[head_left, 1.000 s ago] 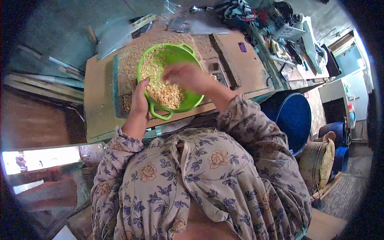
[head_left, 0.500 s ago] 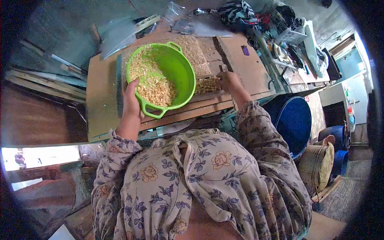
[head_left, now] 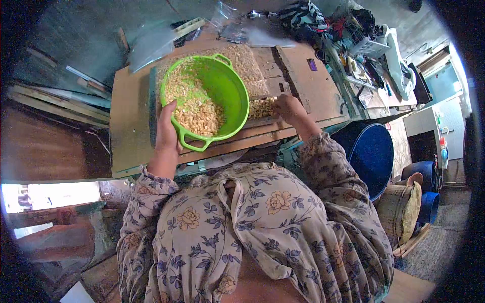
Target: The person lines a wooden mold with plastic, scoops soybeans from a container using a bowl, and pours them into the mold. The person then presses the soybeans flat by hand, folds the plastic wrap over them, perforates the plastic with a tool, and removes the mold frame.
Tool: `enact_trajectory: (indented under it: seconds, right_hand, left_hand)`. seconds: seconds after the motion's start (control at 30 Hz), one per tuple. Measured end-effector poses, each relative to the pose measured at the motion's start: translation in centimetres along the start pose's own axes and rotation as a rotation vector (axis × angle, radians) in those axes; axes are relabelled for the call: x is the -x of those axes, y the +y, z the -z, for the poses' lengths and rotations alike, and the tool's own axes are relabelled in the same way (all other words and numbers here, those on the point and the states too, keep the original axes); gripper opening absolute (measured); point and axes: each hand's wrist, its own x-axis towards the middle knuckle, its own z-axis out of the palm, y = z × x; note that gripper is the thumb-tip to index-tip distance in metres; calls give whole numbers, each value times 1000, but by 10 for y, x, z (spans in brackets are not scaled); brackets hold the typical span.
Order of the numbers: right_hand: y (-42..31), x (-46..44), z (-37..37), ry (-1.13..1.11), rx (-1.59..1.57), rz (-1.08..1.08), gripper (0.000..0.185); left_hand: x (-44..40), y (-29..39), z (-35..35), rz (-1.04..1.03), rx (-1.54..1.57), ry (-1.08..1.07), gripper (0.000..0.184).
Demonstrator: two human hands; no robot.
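My left hand (head_left: 167, 130) grips the left rim of a green two-handled bowl (head_left: 234, 96), thumb over the edge. Pale, nut-like pieces (head_left: 199, 117) lie in the bowl's lower left part, with more stuck to its wall. To the bowl's right, my right hand (head_left: 290, 108) is closed at the right end of a narrow strip of similar pieces (head_left: 261, 108); what its fingers hold, if anything, is hidden. Behind the bowl a flat layer of pieces (head_left: 247, 63) covers part of the board.
The wooden board (head_left: 126, 111) lies under everything, crossed by a dark bar (head_left: 289, 76). A purple item (head_left: 312, 64) lies at its back right. Clear plastic bags (head_left: 151, 46) are at the back left. A blue barrel (head_left: 371, 156) stands right, near my right arm.
My right hand has gone from over the bowl to the strip on the right. The bowl, in my left hand, has shifted slightly left since the first frame.
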Motion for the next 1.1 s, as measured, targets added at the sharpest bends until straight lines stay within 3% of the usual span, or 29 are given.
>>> enact_trajectory:
  seconds: [0.13,0.17,0.3,0.37,0.4,0.47,0.53,0.6,0.67,0.7,0.77,0.8,0.83,0.87,0.97,1.03,1.1]
  right_hand:
    - [-32,0,41,225,-53,35,13]
    - [-63,-2,65,239,-159,-113,12]
    - [-124,-14,99,314,-470,31,12]
    - [-150,-17,93,-156,-1475,21,18]
    - [-152,-28,69,-231,-807,312,23]
    - [-157,-25,57,286,324,610,25]
    - [-159,-18,97,422,-312,308,21]
    - [-129,-11,115,552,-533,-48,18]
    - [-95,11,124,694,-370,-143,15]
    - [-75,22,120,710,-360,-168,15]
    - [-23,52,83,300,-79,-478,20]
    - [15,73,44,241,-61,-523,23]
    - [25,87,28,129,22,-409,23]
    - [-3,93,33,109,-64,-591,24]
    - [19,96,-14,-14,30,-706,27]
    - [-28,81,9,82,-41,-869,23]
    - [-24,84,5,180,-93,-839,21]
  left_hand:
    - [0,1,-3,37,-41,28,52]
    - [-1,0,-1,67,6,-3,53]
    - [6,-1,-17,205,-110,-33,53]
    - [8,-6,-28,218,-131,-18,51]
    - [-16,-26,-9,192,-159,-42,48]
    - [-10,-20,-18,184,-137,3,48]
    - [-3,4,-30,144,-66,63,46]
    - [-19,15,-16,126,-9,108,44]
    - [-70,27,39,22,74,35,40]
    - [-63,50,32,-44,172,36,41]
    - [-69,83,45,-116,280,72,47]
    - [-63,99,38,-111,251,234,51]
    - [-90,101,72,-182,175,118,54]
    - [-105,108,88,-126,158,247,57]
    - [-139,111,135,-111,62,416,57]
    - [-182,106,202,-35,-63,395,58]
    - [-199,94,232,-34,5,386,59]
